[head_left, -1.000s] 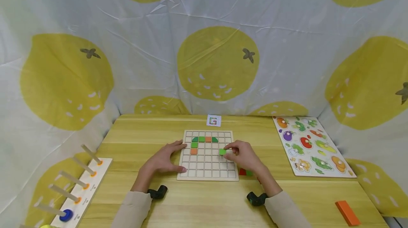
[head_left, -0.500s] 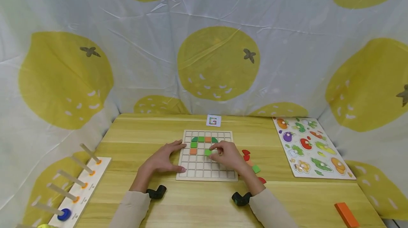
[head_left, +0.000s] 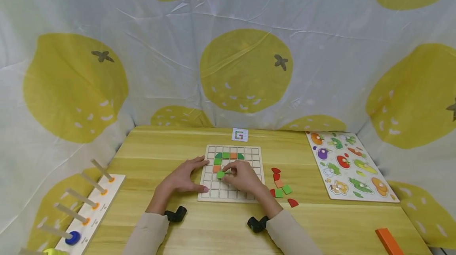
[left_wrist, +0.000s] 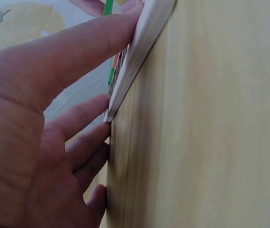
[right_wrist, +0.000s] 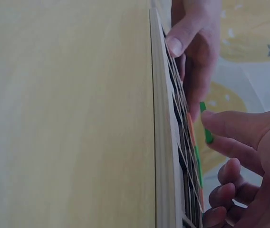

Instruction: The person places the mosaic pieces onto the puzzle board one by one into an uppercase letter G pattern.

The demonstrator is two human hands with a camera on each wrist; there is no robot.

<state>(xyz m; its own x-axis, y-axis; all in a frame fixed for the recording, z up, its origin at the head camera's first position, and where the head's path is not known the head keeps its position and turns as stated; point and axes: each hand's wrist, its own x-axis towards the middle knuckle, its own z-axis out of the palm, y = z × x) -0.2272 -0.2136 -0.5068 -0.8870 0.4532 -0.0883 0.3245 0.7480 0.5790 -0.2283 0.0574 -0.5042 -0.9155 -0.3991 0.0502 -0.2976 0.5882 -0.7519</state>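
A wooden grid board (head_left: 235, 198) lies on the table, with green and orange tiles set in an arch across its upper left cells. My right hand (head_left: 243, 176) pinches a light green square tile (head_left: 220, 175) between thumb and index finger, just below the orange tile (head_left: 217, 168) in the left column. In the right wrist view the green tile (right_wrist: 206, 122) stands apart from the board surface. My left hand (head_left: 185, 176) rests along the board's left edge, fingers spread and thumb on its lower corner. The left wrist view shows that thumb (left_wrist: 92, 40) over the board's rim.
Loose red, orange and green tiles (head_left: 279, 183) lie right of the board. Behind it is a small pattern card (head_left: 240, 134). A vegetable puzzle (head_left: 352, 166) lies at right, an orange block (head_left: 388, 241) at front right, and a pegged board (head_left: 103, 203) at left.
My right hand has carried the green tile leftward across the board, from its right side to the left column. The loose tiles at right have come into view. My left hand stays put.
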